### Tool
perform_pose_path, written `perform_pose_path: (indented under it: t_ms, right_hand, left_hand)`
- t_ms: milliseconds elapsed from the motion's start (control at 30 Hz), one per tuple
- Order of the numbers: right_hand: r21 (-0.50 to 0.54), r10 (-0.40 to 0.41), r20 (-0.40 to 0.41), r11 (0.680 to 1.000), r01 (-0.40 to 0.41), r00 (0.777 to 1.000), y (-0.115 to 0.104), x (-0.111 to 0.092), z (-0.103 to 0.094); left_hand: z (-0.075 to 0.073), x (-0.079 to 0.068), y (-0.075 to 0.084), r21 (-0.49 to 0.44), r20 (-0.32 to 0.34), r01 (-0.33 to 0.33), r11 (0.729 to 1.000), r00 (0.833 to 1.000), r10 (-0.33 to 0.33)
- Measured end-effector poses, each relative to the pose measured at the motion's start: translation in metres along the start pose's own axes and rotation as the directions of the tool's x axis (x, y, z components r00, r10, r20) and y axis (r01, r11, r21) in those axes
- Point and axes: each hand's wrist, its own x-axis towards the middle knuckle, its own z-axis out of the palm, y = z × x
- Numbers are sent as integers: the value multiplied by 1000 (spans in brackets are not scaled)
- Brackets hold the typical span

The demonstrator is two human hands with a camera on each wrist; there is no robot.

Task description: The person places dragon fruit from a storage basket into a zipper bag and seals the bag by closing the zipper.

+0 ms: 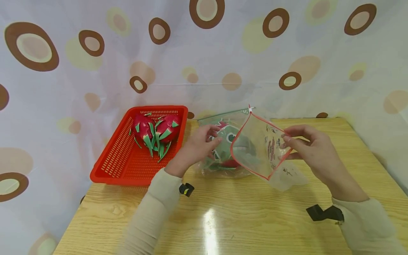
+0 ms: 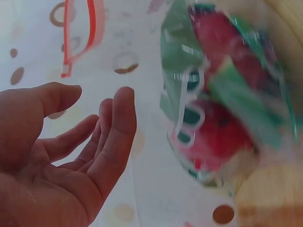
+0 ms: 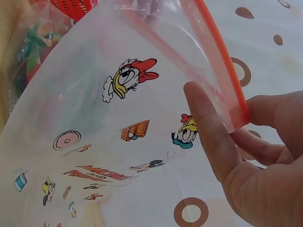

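Observation:
My right hand [image 1: 313,150] pinches the red zip edge of a clear zip bag [image 1: 256,138] near its corner; the bag's mouth gapes. Cartoon characters are printed on this zip bag [image 3: 132,104]. Its white slider stands at the top corner. Behind it on the table lies a second zip bag [image 1: 225,132] with a green zip strip and a green cartoon print. In the left wrist view red dragon fruit [image 2: 215,137] shows inside that green bag. Beside both bags, my left hand [image 1: 202,143] holds nothing, its fingers loosely bent and apart from the thumb.
A red plastic basket [image 1: 111,157] stands at the left of the wooden table [image 1: 255,219]. Two dragon fruits [image 1: 143,127] with green leaf tips lie in it. A patterned cloth [image 1: 204,53] hangs behind the table.

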Motion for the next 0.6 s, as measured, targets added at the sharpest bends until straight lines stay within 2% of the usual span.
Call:
perform_pose_path:
  t_ms: [133,267,333,433,600]
  right_hand:
    - [7,11,-9,1000,-11,1000,1,0,2]
    - [-2,11,-12,1000,-11,1000,2,0,0]
    - [13,3,3,1000,-3,1000,3,0,-1]
    - [9,6,1,1000,-6,1000,5,0,-2]
    - [8,17,-15,1000,-17,1000,5,0,-1]
  left_hand:
    - [-24,5,0,174,-39,23,985,999,-17]
    - [-46,13,-2,247,-69,83,965,995,-68]
    - [-57,18,-6,315,-94,97,944,993,-71]
    - [-71,23,-16,420,-134,134,898,987,-85]
    - [-90,26,-36,510,-164,210,834,976,-145]
